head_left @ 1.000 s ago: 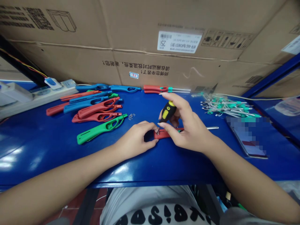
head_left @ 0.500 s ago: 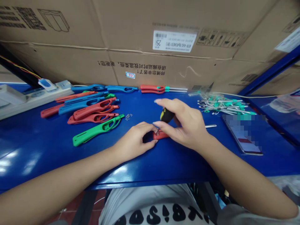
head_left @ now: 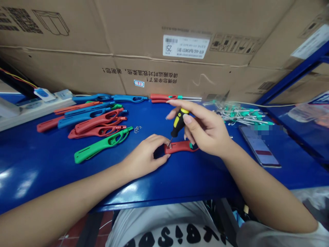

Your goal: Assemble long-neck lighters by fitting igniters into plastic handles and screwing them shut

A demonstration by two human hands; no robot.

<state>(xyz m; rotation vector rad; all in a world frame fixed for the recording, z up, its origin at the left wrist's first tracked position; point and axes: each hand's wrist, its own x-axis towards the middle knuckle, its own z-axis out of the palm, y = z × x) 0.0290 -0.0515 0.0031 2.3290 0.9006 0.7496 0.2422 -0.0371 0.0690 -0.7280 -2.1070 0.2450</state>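
Left hand (head_left: 146,153): index finger and thumb nearly closed in a pinch on the butt end of a red lighter casing (head_left: 180,147), index on top, thumb at the near edge. Probably so the casing can't slide or turn on the bench (head_left: 164,188). Casing lies flat, running rightward from the left fingers; its far end goes behind the right hand (head_left: 209,132).

Right hand: thumb and curled fingers closed around a black-and-yellow screwdriver (head_left: 178,122), index arched loosely beyond the handle. Tool leans, shaft pointing down to the casing's butt end, right by the left index fingertip. Tip touching or just above: cannot tell. Upper grip likely leaves room for twisting. Whether the lower right fingers also press on the casing: cannot tell.

Loose screws (head_left: 137,129) just beyond and left of the left fingers, presumably there for easy picking. Green lighter casing (head_left: 101,145) farther left, slot side up; heap of red and blue casings (head_left: 89,118) beyond that, seemingly grouped to keep them out of the work spot. Red lighters with metal tubes (head_left: 162,97) well beyond the left fingers, by the carton (head_left: 138,37). Teal-and-metal nozzle parts (head_left: 243,115) beyond and right of the right fingers; phone (head_left: 259,145) to their right, nearer.
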